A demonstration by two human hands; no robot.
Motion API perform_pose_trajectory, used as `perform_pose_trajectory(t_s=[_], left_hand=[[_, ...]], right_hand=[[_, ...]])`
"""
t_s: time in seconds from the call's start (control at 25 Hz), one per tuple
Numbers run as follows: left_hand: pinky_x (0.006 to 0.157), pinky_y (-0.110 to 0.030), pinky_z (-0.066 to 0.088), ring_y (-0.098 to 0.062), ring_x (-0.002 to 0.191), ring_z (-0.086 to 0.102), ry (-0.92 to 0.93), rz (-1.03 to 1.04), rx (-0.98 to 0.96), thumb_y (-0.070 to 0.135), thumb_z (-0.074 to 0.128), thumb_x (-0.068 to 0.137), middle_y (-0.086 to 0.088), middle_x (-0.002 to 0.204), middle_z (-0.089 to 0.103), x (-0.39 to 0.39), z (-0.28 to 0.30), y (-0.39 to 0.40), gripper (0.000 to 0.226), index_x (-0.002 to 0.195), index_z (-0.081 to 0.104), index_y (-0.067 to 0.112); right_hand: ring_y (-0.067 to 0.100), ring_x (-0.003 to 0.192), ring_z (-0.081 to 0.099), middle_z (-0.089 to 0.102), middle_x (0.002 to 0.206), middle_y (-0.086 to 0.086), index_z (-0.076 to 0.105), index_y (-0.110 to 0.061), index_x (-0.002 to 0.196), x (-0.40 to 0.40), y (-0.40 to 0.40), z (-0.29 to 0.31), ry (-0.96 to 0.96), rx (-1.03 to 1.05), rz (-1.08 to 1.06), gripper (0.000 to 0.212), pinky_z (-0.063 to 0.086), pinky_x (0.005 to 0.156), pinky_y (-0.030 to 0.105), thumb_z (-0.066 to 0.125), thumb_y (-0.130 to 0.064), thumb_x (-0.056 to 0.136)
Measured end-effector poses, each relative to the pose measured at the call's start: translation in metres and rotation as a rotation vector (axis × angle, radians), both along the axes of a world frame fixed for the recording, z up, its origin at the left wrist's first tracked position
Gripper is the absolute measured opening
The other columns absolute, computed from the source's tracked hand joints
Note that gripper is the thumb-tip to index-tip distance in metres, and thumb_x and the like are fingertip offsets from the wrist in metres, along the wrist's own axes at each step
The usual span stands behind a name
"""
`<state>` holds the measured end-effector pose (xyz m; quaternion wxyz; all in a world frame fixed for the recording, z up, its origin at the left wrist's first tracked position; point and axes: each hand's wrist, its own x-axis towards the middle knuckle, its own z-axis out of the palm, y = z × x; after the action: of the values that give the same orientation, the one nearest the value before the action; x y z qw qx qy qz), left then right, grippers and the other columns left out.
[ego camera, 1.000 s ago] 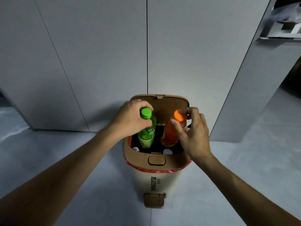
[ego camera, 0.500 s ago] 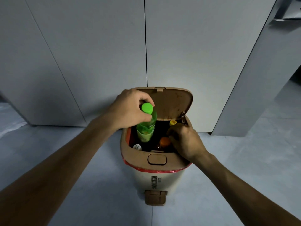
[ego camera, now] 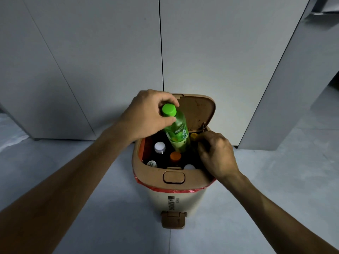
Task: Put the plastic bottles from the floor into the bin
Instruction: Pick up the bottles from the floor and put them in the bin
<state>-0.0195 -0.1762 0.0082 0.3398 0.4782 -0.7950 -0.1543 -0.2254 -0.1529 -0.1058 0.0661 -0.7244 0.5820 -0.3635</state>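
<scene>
Green bottle [ego camera: 177, 132]: 1, tilted, base inside open bin [ego camera: 173, 177]. Left hand [ego camera: 148, 114] clamped around its neck below the cap; probably light, smooth, stiff there. Right hand [ego camera: 216, 154] curled at bin's right edge; grip unclear. Several caps visible inside.

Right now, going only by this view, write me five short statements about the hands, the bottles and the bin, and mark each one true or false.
1. The left hand grips the green-capped bottle near its cap. True.
2. The bin has its lid shut. False: the lid stands raised behind the opening.
3. The green-capped bottle lies flat on the floor. False: it is tilted, its lower end inside the bin.
4. An orange cap shows inside the bin. True.
5. The right hand holds a bottle above the bin. False: it rests at the bin's right rim, its fingers curled; anything in them is hidden.
</scene>
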Motion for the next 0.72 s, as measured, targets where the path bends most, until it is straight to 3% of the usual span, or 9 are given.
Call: perform_pose_trajectory(t_s=[0.2, 0.32, 0.48, 0.56, 0.68, 0.72], left_hand=[[0.091, -0.044, 0.052, -0.019, 0.099, 0.063, -0.274, -0.013, 0.037, 0.011, 0.078, 0.076, 0.003, 0.113, 0.069, -0.027, -0.051, -0.006, 0.034, 0.106, 0.068, 0.023], [0.086, -0.037, 0.053, -0.022, 0.103, 0.063, -0.386, 0.029, 0.012, 0.010, 0.073, 0.080, 0.004, 0.121, 0.062, -0.031, -0.080, -0.007, 0.042, 0.118, 0.061, 0.022], [0.079, -0.041, 0.055, -0.027, 0.096, 0.065, -0.402, 0.136, -0.060, 0.014, 0.066, 0.084, 0.002, 0.112, 0.063, -0.018, -0.090, -0.010, 0.027, 0.110, 0.064, 0.020], [0.086, -0.041, 0.054, -0.025, 0.101, 0.065, -0.436, 0.104, 0.087, 0.023, 0.064, 0.087, 0.002, 0.117, 0.066, -0.007, -0.096, -0.013, 0.029, 0.115, 0.065, 0.024], [0.095, -0.041, 0.050, -0.020, 0.111, 0.062, -0.553, -0.029, 0.473, 0.033, 0.058, 0.092, 0.002, 0.126, 0.066, 0.004, -0.102, -0.007, 0.032, 0.123, 0.062, 0.029], [0.094, -0.039, 0.050, -0.017, 0.109, 0.061, -0.524, -0.036, 0.476, 0.031, 0.056, 0.094, 0.003, 0.124, 0.066, 0.006, -0.102, -0.004, 0.030, 0.123, 0.063, 0.027]], right_hand=[[0.026, 0.088, 0.060, 0.071, 0.097, 0.006, 0.068, -0.016, 0.098, -0.001, 0.005, 0.004, -0.001, -0.004, 0.004, 0.021, 0.052, 0.068, 0.038, 0.058, -0.007, 0.082], [0.023, 0.093, 0.061, 0.073, 0.100, 0.003, 0.069, -0.017, 0.100, -0.002, 0.011, 0.004, -0.005, 0.007, -0.002, 0.021, 0.053, 0.073, 0.036, 0.059, -0.008, 0.085], [0.020, 0.092, 0.059, 0.072, 0.102, 0.001, 0.068, -0.017, 0.100, -0.005, 0.012, 0.005, -0.028, -0.008, -0.036, 0.018, 0.049, 0.069, 0.030, 0.059, -0.008, 0.087], [0.022, 0.096, 0.061, 0.071, 0.106, 0.001, 0.066, -0.018, 0.104, -0.005, 0.010, 0.004, -0.052, 0.000, -0.048, 0.020, 0.052, 0.073, 0.032, 0.058, -0.009, 0.088], [0.025, 0.106, 0.060, 0.061, 0.122, 0.004, 0.053, -0.020, 0.120, 0.000, 0.008, 0.008, -0.093, -0.026, -0.049, 0.035, 0.056, 0.082, 0.041, 0.057, -0.011, 0.087], [0.026, 0.112, 0.057, 0.055, 0.131, 0.005, 0.048, -0.020, 0.128, 0.003, 0.008, 0.014, -0.099, -0.075, -0.043, 0.043, 0.054, 0.088, 0.041, 0.057, -0.011, 0.087]])
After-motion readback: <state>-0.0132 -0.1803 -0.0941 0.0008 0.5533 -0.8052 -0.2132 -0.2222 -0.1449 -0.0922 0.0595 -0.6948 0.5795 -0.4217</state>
